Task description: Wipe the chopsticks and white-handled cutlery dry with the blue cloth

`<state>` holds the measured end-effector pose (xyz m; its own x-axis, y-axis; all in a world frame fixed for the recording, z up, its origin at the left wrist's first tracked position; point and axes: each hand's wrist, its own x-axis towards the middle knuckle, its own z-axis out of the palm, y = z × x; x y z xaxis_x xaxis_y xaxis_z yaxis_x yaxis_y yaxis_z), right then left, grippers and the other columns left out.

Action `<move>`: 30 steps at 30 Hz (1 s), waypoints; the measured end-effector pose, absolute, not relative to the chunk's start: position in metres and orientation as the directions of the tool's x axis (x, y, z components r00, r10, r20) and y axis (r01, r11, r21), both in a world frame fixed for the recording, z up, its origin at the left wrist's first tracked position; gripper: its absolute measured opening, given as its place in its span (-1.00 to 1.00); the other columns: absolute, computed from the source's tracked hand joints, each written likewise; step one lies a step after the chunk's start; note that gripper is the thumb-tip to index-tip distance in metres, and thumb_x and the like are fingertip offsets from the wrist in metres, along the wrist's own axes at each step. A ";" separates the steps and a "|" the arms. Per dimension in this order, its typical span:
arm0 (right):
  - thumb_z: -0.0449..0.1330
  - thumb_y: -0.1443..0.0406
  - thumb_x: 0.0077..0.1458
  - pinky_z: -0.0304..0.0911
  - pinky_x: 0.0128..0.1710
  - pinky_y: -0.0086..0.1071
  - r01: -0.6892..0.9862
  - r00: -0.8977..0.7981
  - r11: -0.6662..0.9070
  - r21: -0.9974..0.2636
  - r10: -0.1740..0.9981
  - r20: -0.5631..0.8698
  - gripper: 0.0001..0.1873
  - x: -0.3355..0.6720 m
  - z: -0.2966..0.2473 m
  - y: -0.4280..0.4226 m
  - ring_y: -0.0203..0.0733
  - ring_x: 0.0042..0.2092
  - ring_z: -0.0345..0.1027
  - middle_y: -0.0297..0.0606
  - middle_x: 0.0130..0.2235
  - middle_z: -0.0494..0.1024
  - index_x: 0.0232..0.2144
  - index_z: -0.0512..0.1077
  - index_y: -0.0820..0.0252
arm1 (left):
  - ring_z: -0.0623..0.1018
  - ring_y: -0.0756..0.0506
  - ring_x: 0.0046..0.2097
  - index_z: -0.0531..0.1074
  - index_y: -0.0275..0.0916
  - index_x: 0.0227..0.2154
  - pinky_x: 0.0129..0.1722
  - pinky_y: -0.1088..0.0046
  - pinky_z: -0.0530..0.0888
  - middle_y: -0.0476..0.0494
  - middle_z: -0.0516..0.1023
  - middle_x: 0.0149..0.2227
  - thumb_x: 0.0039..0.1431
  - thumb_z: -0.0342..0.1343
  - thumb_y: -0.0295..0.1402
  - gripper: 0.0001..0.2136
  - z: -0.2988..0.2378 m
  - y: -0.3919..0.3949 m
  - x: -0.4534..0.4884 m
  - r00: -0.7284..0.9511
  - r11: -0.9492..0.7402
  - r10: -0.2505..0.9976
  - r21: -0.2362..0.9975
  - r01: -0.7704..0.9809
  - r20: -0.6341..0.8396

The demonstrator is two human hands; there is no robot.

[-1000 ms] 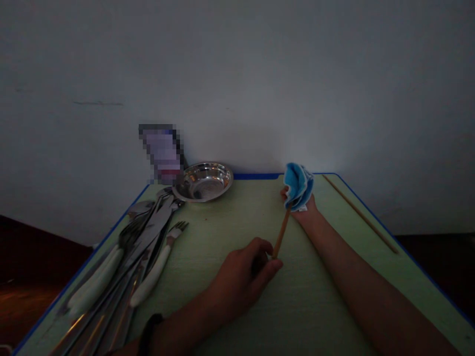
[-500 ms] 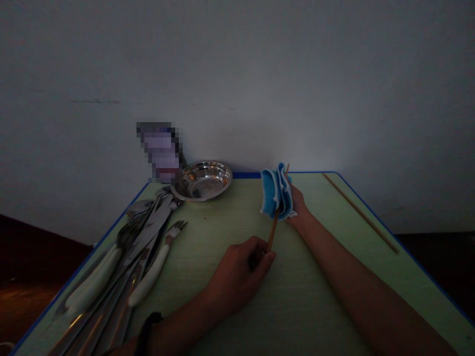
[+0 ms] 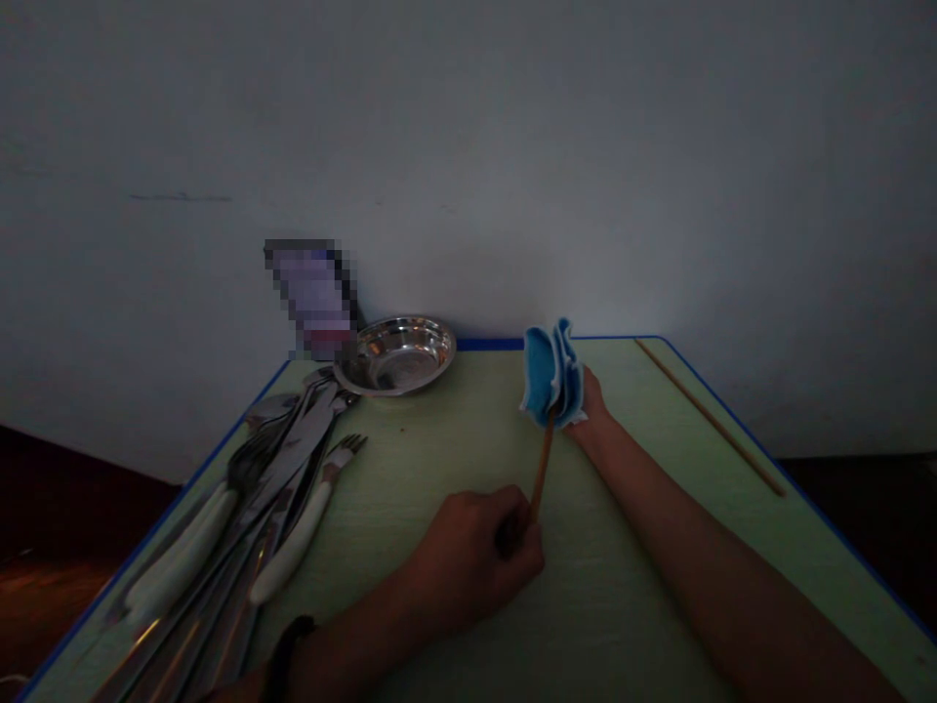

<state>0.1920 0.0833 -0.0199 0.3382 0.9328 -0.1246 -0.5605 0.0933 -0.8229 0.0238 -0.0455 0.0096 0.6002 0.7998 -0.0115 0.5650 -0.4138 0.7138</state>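
Note:
My left hand [image 3: 487, 542] is closed round the near end of a brown wooden chopstick [image 3: 543, 464], which slants up and away over the table. The chopstick's far part runs into a folded blue cloth with white edging [image 3: 542, 376]. Behind that cloth, my right hand [image 3: 594, 395] grips it from the right side; most of its fingers are hidden by the folds. A second chopstick [image 3: 710, 418] lies on the table to the right of my right forearm.
On the green table [image 3: 410, 459] with blue edging, several forks and knives [image 3: 293, 469] lie heaped at left. A shiny metal bowl [image 3: 402, 366] stands at the back, beside a blurred-out upright device [image 3: 314, 298]. A grey wall [image 3: 468, 176] rises behind.
My left hand has drawn the chopstick back toward me; its far tip no longer shows beyond the cloth. The cloth and right hand have shifted only slightly.

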 end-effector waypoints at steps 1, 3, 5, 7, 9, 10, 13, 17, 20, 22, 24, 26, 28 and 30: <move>0.12 0.17 -0.05 0.39 -0.50 -0.35 -0.587 0.324 0.067 -0.807 0.933 -0.159 -0.74 0.193 -0.017 0.082 -0.29 -0.65 0.30 -0.44 -0.73 0.36 -0.68 0.30 0.12 | 0.24 0.10 -0.61 0.22 -0.24 -0.58 -0.58 0.59 0.15 0.12 0.21 -0.65 0.04 -0.05 -0.41 -0.87 0.009 -0.047 0.024 0.627 -0.445 0.779 0.695 0.565 -0.011; 0.05 0.14 -0.01 0.39 -0.45 -0.30 -0.636 0.291 0.020 -0.771 0.932 -0.216 -0.70 0.195 -0.011 0.081 -0.26 -0.59 0.35 -0.43 -0.72 0.36 -0.68 0.29 0.11 | 0.26 0.10 -0.61 0.23 -0.24 -0.58 -0.58 0.59 0.16 0.11 0.23 -0.65 0.01 -0.05 -0.42 -0.90 0.009 -0.049 0.023 0.662 -0.490 0.749 0.666 0.563 -0.007; 0.01 0.11 0.00 0.39 -0.42 -0.25 -0.668 0.268 -0.002 -0.745 0.932 -0.243 -0.68 0.196 -0.007 0.079 -0.21 -0.50 0.40 -0.40 -0.70 0.36 -0.68 0.28 0.11 | 0.27 0.09 -0.61 0.24 -0.24 -0.56 -0.57 0.60 0.18 0.10 0.24 -0.65 0.01 -0.06 -0.42 -0.91 0.009 -0.050 0.023 0.680 -0.512 0.733 0.651 0.560 -0.009; -0.01 0.10 0.00 0.38 -0.40 -0.22 -0.690 0.249 -0.012 -0.724 0.935 -0.253 -0.66 0.197 -0.005 0.078 -0.17 -0.43 0.42 -0.38 -0.70 0.36 -0.69 0.27 0.10 | 0.28 0.09 -0.61 0.25 -0.24 -0.55 -0.57 0.60 0.18 0.09 0.25 -0.64 0.01 -0.06 -0.42 -0.92 0.009 -0.049 0.023 0.687 -0.519 0.727 0.645 0.561 -0.013; -0.01 0.09 -0.01 0.37 -0.38 -0.21 -0.710 0.228 -0.016 -0.704 0.941 -0.251 -0.66 0.197 -0.005 0.078 -0.16 -0.39 0.43 -0.38 -0.71 0.33 -0.71 0.25 0.09 | 0.28 0.09 -0.61 0.25 -0.24 -0.55 -0.58 0.60 0.18 0.09 0.26 -0.64 0.00 -0.06 -0.42 -0.92 0.009 -0.049 0.023 0.684 -0.517 0.730 0.644 0.564 -0.013; -0.01 0.09 -0.02 0.37 -0.37 -0.21 -0.717 0.218 -0.016 -0.697 0.945 -0.246 -0.66 0.197 -0.005 0.078 -0.16 -0.39 0.42 -0.38 -0.71 0.32 -0.72 0.23 0.09 | 0.27 0.09 -0.61 0.25 -0.24 -0.56 -0.58 0.60 0.17 0.09 0.26 -0.64 0.00 -0.06 -0.43 -0.92 0.010 -0.049 0.023 0.680 -0.513 0.733 0.646 0.565 -0.013; 0.02 0.10 -0.05 0.36 -0.35 -0.20 -0.728 0.211 -0.010 -0.686 0.948 -0.238 -0.67 0.197 -0.005 0.077 -0.16 -0.39 0.42 -0.39 -0.72 0.31 -0.73 0.20 0.08 | 0.25 0.09 -0.62 0.21 -0.24 -0.59 -0.59 0.60 0.16 0.10 0.22 -0.66 -0.03 -0.05 -0.44 -0.92 0.012 -0.049 0.021 0.698 -0.522 0.716 0.660 0.540 -0.006; -0.01 0.14 0.00 0.37 -0.37 -0.22 -0.780 0.233 0.003 -0.626 0.930 -0.286 -0.71 0.196 -0.005 0.077 -0.21 -0.48 0.40 -0.40 -0.69 0.37 -0.68 0.26 0.09 | 0.22 0.10 -0.63 0.19 -0.23 -0.59 -0.58 0.60 0.15 0.12 0.19 -0.66 -0.10 -0.03 -0.47 -0.93 0.014 -0.051 0.019 0.749 -0.550 0.662 0.689 0.473 0.014; -0.03 0.16 0.03 0.38 -0.41 -0.27 -0.800 0.249 0.025 -0.600 0.923 -0.294 -0.70 0.196 -0.005 0.077 -0.30 -0.62 0.31 -0.45 -0.70 0.38 -0.66 0.27 0.10 | 0.19 0.11 -0.63 0.15 -0.23 -0.61 -0.58 0.59 0.13 0.14 0.14 -0.67 -0.11 -0.02 -0.48 -0.90 0.014 -0.052 0.017 0.762 -0.561 0.647 0.698 0.445 0.035; -0.01 0.16 0.02 0.39 -0.43 -0.29 -0.796 0.263 0.038 -0.604 0.921 -0.288 -0.71 0.196 -0.005 0.076 -0.33 -0.66 0.28 -0.47 -0.69 0.40 -0.66 0.27 0.10 | 0.17 0.11 -0.63 0.13 -0.23 -0.63 -0.57 0.58 0.13 0.14 0.13 -0.67 -0.11 -0.02 -0.48 -0.87 0.013 -0.052 0.016 0.782 -0.582 0.622 0.698 0.418 0.050; 0.01 0.16 0.02 0.39 -0.44 -0.30 -0.788 0.264 0.037 -0.615 0.922 -0.284 -0.73 0.197 -0.005 0.077 -0.33 -0.65 0.29 -0.46 -0.69 0.40 -0.65 0.28 0.10 | 0.16 0.11 -0.62 0.12 -0.23 -0.63 -0.56 0.57 0.13 0.14 0.12 -0.67 -0.11 -0.01 -0.47 -0.86 0.012 -0.052 0.016 0.794 -0.602 0.604 0.690 0.401 0.066; 0.00 0.18 0.03 0.40 -0.43 -0.30 -0.777 0.254 0.019 -0.629 0.924 -0.287 -0.72 0.197 -0.007 0.078 -0.32 -0.65 0.30 -0.45 -0.70 0.39 -0.65 0.29 0.10 | 0.16 0.11 -0.63 0.13 -0.23 -0.63 -0.57 0.57 0.13 0.14 0.12 -0.67 -0.11 -0.01 -0.46 -0.87 0.012 -0.051 0.016 0.792 -0.610 0.606 0.685 0.398 0.079; -0.04 0.19 0.05 0.40 -0.41 -0.30 -0.768 0.242 -0.003 -0.640 0.924 -0.295 -0.69 0.198 -0.009 0.080 -0.30 -0.61 0.33 -0.44 -0.71 0.38 -0.65 0.30 0.10 | 0.16 0.12 -0.64 0.13 -0.23 -0.63 -0.59 0.58 0.12 0.15 0.11 -0.68 -0.10 -0.02 -0.47 -0.87 0.011 -0.051 0.017 0.767 -0.589 0.637 0.692 0.419 0.078; -0.05 0.17 0.07 0.40 -0.40 -0.31 -0.763 0.238 -0.013 -0.647 0.924 -0.299 -0.68 0.198 -0.011 0.082 -0.28 -0.57 0.37 -0.43 -0.70 0.38 -0.63 0.33 0.10 | 0.18 0.11 -0.65 0.14 -0.23 -0.61 -0.60 0.59 0.11 0.15 0.12 -0.68 -0.07 -0.04 -0.46 -0.89 0.011 -0.050 0.019 0.718 -0.543 0.693 0.703 0.460 0.066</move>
